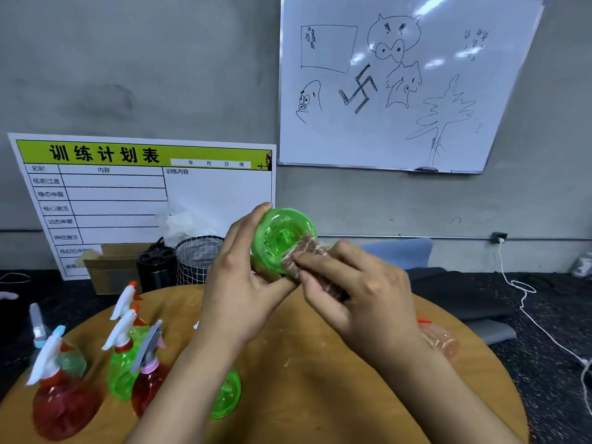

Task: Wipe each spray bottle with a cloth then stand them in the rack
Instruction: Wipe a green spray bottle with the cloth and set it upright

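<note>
- We see, from a head-worn camera, two bare hands raised at the centre of the frame over a round wooden surface (320,363).
- The left hand (238,283) has its grip curled around a green spray bottle (282,238), tipped so its round base faces us.
- The right hand (352,286) pinches a brownish cloth (304,254) between fingers and thumb, pressing it against the lower right edge of the bottle's base.
- We judge this to be the wiping step for this bottle.
- At the lower left of the frame stands a cluster of spray bottles: a red bottle (61,402), a green bottle (123,373) and a darker red bottle (147,386) with a grey trigger, with others partly hidden behind them.
- Another green bottle (226,395) shows just below the left forearm, and a pale orange bottle (440,341) lies at the right edge of the surface.
- We cannot tell which of these have been wiped.
- We cannot make out a rack; a wire mesh basket (198,261) sits beyond the surface's far edge, left of the hands.
- So, in our judgement, much of the task remains: finishing this bottle, then wiping and standing the rest.
</note>
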Action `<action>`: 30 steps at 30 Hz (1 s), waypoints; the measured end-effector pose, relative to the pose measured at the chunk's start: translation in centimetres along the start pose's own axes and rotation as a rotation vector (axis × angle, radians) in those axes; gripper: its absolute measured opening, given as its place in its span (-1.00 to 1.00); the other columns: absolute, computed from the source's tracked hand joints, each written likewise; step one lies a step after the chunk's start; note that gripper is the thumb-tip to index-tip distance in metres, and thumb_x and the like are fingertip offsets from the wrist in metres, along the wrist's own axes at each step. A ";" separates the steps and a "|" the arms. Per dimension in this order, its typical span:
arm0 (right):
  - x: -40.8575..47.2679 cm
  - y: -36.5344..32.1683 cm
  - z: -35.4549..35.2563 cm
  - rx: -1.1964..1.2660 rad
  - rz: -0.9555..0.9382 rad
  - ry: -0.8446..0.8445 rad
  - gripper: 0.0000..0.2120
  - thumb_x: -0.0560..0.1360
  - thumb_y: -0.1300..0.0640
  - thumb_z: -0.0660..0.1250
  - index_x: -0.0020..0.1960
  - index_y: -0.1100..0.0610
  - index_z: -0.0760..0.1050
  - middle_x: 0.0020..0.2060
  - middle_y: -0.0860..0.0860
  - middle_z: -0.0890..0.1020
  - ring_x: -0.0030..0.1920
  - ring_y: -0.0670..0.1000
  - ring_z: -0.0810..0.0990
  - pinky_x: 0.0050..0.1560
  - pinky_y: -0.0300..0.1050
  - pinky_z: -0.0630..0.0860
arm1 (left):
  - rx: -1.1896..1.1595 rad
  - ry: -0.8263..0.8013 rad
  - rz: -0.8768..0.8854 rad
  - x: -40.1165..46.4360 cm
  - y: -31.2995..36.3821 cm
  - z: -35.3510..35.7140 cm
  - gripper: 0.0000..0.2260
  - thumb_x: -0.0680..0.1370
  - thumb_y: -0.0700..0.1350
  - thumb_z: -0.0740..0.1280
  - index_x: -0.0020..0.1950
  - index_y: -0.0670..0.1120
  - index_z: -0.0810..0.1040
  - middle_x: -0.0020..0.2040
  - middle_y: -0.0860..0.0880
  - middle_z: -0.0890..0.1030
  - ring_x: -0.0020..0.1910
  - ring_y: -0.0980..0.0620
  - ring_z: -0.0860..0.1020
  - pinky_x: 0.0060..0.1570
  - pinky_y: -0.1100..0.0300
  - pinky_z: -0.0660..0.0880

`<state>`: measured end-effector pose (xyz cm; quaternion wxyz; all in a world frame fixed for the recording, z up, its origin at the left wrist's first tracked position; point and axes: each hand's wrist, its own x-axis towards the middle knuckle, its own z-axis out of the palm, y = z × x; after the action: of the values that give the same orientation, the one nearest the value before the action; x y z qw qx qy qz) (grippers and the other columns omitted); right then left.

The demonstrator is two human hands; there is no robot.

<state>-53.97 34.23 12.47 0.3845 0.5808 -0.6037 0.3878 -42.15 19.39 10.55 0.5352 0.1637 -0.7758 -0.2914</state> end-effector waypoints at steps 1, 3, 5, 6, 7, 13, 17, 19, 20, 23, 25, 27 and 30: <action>0.1 0.4 -0.1 -0.010 0.033 0.021 -0.80 0.59 -0.05 0.40 0.15 -0.08 0.73 -0.19 -0.08 0.59 -0.25 0.00 0.62 -0.37 -0.07 0.53 | 0.010 -0.005 0.008 -0.1 0.0 0.1 -0.18 0.34 0.16 0.57 0.58 0.16 0.42 0.39 0.23 0.51 0.33 0.35 0.50 0.24 0.15 0.59; 0.6 0.9 -0.2 -0.015 0.096 0.060 -0.80 0.61 -0.06 0.40 0.17 -0.08 0.73 -0.19 -0.07 0.58 -0.27 0.02 0.62 -0.40 0.00 0.53 | 0.026 -0.022 0.037 -0.5 0.2 0.8 -0.19 0.35 0.17 0.59 0.57 0.18 0.42 0.39 0.24 0.52 0.35 0.32 0.51 0.22 0.08 0.61; 1.1 0.8 -0.1 -0.006 0.112 0.082 -0.79 0.62 -0.05 0.40 0.19 -0.07 0.72 -0.20 -0.06 0.56 -0.29 0.02 0.60 -0.42 0.01 0.51 | 0.001 -0.043 0.032 -0.9 0.7 1.5 -0.22 0.36 0.15 0.58 0.56 0.18 0.43 0.40 0.25 0.51 0.35 0.21 0.56 0.19 0.01 0.65; 1.3 0.5 0.0 0.004 0.100 0.083 -0.78 0.62 -0.05 0.40 0.20 -0.06 0.72 -0.20 -0.05 0.56 -0.29 0.02 0.59 -0.41 0.01 0.51 | -0.009 -0.051 0.031 -1.0 0.9 1.7 -0.24 0.37 0.14 0.56 0.56 0.17 0.43 0.41 0.24 0.51 0.35 0.19 0.57 0.19 -0.01 0.65; 1.2 0.1 0.3 0.014 0.080 0.075 -0.78 0.62 -0.04 0.40 0.20 -0.06 0.72 -0.19 -0.05 0.57 -0.28 0.02 0.59 -0.40 0.00 0.52 | -0.007 -0.058 0.037 -1.1 1.0 1.9 -0.27 0.39 0.13 0.52 0.56 0.14 0.44 0.43 0.22 0.51 0.35 0.18 0.57 0.23 0.01 0.63; -1.3 -0.4 0.7 0.015 -0.047 -0.043 -0.79 0.60 -0.05 0.39 0.18 -0.09 0.73 -0.18 -0.07 0.59 -0.20 -0.06 0.54 -0.33 -0.16 0.38 | 0.023 -0.052 0.012 -1.0 0.4 1.2 -0.27 0.39 -0.05 0.40 0.59 0.16 0.42 0.39 0.16 0.54 0.25 0.16 0.59 0.23 0.16 0.55; -2.3 1.1 0.5 -0.020 0.045 -0.012 -0.80 0.60 -0.04 0.40 0.17 -0.06 0.73 -0.19 -0.07 0.57 -0.25 -0.04 0.55 -0.31 -0.13 0.46 | 0.024 -0.065 -0.007 -1.6 -0.7 1.1 -0.21 0.36 0.12 0.58 0.58 0.18 0.42 0.40 0.23 0.50 0.33 0.15 0.57 0.21 0.00 0.64; -2.2 1.5 0.6 -0.017 0.085 0.008 -0.79 0.61 -0.04 0.40 0.18 -0.05 0.73 -0.20 -0.05 0.56 -0.28 -0.01 0.56 -0.35 -0.05 0.50 | -0.005 -0.092 -0.011 -2.2 -0.8 1.7 -0.22 0.37 0.16 0.58 0.57 0.19 0.42 0.39 0.26 0.49 0.34 0.12 0.58 0.18 -0.05 0.66; -2.1 1.5 0.7 -0.012 0.084 0.008 -0.79 0.61 -0.03 0.41 0.18 -0.04 0.72 -0.20 -0.05 0.56 -0.29 -0.01 0.56 -0.36 -0.05 0.50 | -0.016 -0.099 -0.014 -2.5 -0.8 2.1 -0.23 0.37 0.14 0.57 0.57 0.20 0.42 0.39 0.27 0.49 0.33 0.11 0.59 0.17 -0.06 0.67; -2.4 1.1 1.3 0.009 0.058 -0.007 -0.79 0.59 -0.02 0.43 0.18 -0.04 0.73 -0.19 -0.07 0.56 -0.27 -0.04 0.56 -0.34 -0.12 0.48 | 0.011 -0.095 0.006 -3.1 -1.0 2.8 -0.26 0.38 0.09 0.51 0.56 0.25 0.40 0.40 0.32 0.47 0.29 0.17 0.59 0.15 -0.01 0.66; -2.9 1.2 1.6 0.013 0.049 -0.023 -0.79 0.58 -0.03 0.43 0.18 -0.07 0.72 -0.17 -0.10 0.56 -0.25 -0.06 0.56 -0.31 -0.19 0.43 | 0.020 -0.102 -0.002 -3.2 -1.3 2.9 -0.27 0.38 0.13 0.46 0.56 0.28 0.39 0.40 0.34 0.45 0.27 0.17 0.59 0.12 0.00 0.67; -3.4 1.6 1.7 0.021 0.040 -0.050 -0.79 0.58 -0.03 0.43 0.20 -0.09 0.72 -0.16 -0.11 0.56 -0.23 -0.07 0.55 -0.31 -0.18 0.44 | 0.026 -0.118 -0.021 -3.4 -1.6 3.0 -0.26 0.37 0.15 0.44 0.56 0.29 0.38 0.41 0.35 0.44 0.25 0.16 0.60 0.09 0.00 0.67; -4.1 1.9 2.0 0.084 0.075 -0.060 -0.79 0.59 -0.02 0.44 0.20 -0.07 0.71 -0.16 -0.11 0.56 -0.23 -0.11 0.54 -0.31 -0.14 0.51 | 0.026 -0.138 -0.040 -3.9 -2.0 3.1 -0.25 0.38 0.12 0.51 0.57 0.29 0.38 0.42 0.32 0.45 0.27 0.18 0.58 0.11 -0.02 0.67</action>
<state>-55.80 34.11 7.88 0.3267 0.5847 -0.6196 0.4092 -43.70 20.87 5.60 0.4725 0.1657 -0.8111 -0.3024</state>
